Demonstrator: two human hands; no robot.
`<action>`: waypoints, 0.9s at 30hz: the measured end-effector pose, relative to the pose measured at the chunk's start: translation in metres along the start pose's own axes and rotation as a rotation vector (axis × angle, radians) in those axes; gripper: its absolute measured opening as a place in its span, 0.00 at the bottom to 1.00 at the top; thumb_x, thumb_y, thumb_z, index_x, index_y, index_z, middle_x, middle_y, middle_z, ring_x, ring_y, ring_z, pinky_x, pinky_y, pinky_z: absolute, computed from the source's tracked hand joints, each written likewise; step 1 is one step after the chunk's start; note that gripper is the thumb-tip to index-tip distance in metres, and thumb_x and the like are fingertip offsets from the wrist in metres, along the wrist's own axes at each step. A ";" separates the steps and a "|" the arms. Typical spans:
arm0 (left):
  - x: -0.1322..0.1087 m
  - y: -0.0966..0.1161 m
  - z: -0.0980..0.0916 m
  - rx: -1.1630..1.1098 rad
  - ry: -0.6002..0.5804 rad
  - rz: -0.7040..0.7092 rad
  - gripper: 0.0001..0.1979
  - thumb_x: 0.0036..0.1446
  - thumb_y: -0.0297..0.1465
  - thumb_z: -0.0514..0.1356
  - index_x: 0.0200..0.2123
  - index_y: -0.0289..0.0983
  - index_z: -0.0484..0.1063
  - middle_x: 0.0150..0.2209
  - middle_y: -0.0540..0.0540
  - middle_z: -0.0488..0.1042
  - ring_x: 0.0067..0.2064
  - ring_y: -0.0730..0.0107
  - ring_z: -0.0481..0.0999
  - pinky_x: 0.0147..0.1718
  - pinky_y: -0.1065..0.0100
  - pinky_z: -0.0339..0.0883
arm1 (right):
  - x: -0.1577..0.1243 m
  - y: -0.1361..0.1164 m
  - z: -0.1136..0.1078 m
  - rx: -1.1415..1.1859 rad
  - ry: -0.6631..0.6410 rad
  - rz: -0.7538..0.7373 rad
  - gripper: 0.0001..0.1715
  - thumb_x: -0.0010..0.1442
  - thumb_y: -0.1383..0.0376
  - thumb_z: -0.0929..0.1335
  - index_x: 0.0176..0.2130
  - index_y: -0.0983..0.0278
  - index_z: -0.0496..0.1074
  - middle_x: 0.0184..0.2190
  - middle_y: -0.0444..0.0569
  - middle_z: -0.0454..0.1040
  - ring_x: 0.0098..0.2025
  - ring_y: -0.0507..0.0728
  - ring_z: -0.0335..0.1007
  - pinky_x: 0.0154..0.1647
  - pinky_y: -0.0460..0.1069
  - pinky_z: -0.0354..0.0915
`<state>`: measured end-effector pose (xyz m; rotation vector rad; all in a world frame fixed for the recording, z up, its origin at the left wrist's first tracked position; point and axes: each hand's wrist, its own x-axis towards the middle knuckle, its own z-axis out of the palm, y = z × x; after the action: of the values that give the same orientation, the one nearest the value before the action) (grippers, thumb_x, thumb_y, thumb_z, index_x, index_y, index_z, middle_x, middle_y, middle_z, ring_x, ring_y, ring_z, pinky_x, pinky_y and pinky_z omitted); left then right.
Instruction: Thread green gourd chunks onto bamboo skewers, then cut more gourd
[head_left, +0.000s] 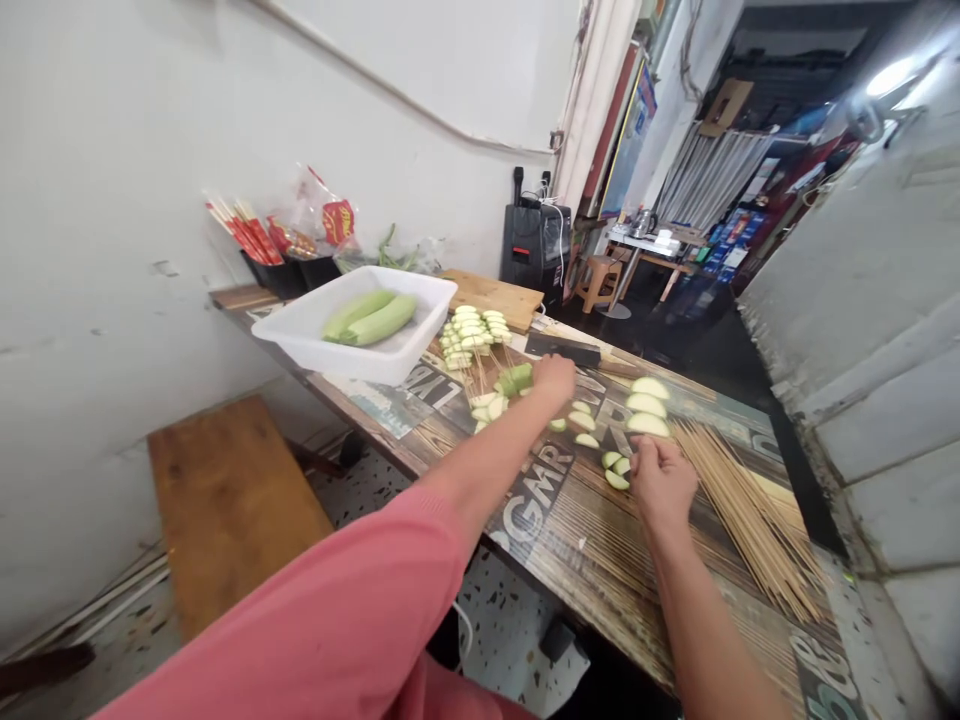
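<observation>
My left hand (555, 378) reaches across the table, fingers curled down over loose pale green vegetable slices (581, 420); what it grips is hidden. My right hand (660, 478) rests closed on the table beside a few small slices (616, 472), seemingly pinching a thin skewer I cannot make out clearly. Larger slices (646, 405) lie just beyond it. A heap of bamboo skewers (750, 505) spreads to its right. Finished skewers of slices (472, 335) lie fanned beyond my left hand.
A white tub (300, 335) holding two whole green gourds (371, 318) sits at the table's far left. A cleaver (562, 348), a wooden board (495, 295), chopstick packs (251, 240), a black speaker (534, 245) and a wooden bench (225, 500) are around.
</observation>
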<state>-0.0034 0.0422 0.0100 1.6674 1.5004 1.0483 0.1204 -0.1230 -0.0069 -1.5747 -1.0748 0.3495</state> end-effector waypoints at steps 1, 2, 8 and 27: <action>0.009 0.000 -0.002 0.020 -0.012 -0.022 0.07 0.47 0.20 0.61 0.20 0.33 0.70 0.37 0.32 0.74 0.57 0.52 0.65 0.55 0.57 0.57 | 0.000 0.000 0.000 0.018 -0.008 0.044 0.21 0.55 0.55 0.62 0.33 0.69 0.74 0.14 0.41 0.62 0.16 0.50 0.55 0.17 0.46 0.54; 0.016 0.000 -0.004 0.033 -0.028 -0.032 0.06 0.47 0.21 0.62 0.20 0.33 0.71 0.35 0.32 0.75 0.56 0.52 0.67 0.52 0.58 0.60 | -0.001 -0.001 0.001 0.030 -0.014 0.074 0.20 0.54 0.55 0.63 0.31 0.69 0.75 0.14 0.41 0.62 0.16 0.50 0.55 0.17 0.46 0.54; 0.027 0.009 -0.012 0.007 -0.092 0.022 0.07 0.44 0.18 0.63 0.21 0.33 0.70 0.34 0.37 0.75 0.51 0.56 0.71 0.51 0.63 0.61 | -0.005 0.000 0.004 -0.019 -0.020 -0.002 0.19 0.54 0.56 0.62 0.29 0.67 0.75 0.17 0.46 0.68 0.21 0.53 0.60 0.22 0.46 0.56; -0.015 0.003 -0.009 -1.266 -0.318 -0.394 0.09 0.62 0.27 0.52 0.32 0.28 0.68 0.25 0.43 0.73 0.19 0.83 0.63 0.13 0.82 0.48 | -0.020 -0.007 0.001 -0.173 -0.227 -0.119 0.24 0.56 0.51 0.61 0.31 0.66 0.76 0.17 0.46 0.68 0.22 0.53 0.62 0.25 0.46 0.56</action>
<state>-0.0098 0.0270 0.0150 0.5560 0.6012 1.0634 0.1057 -0.1381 -0.0076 -1.6416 -1.3996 0.3687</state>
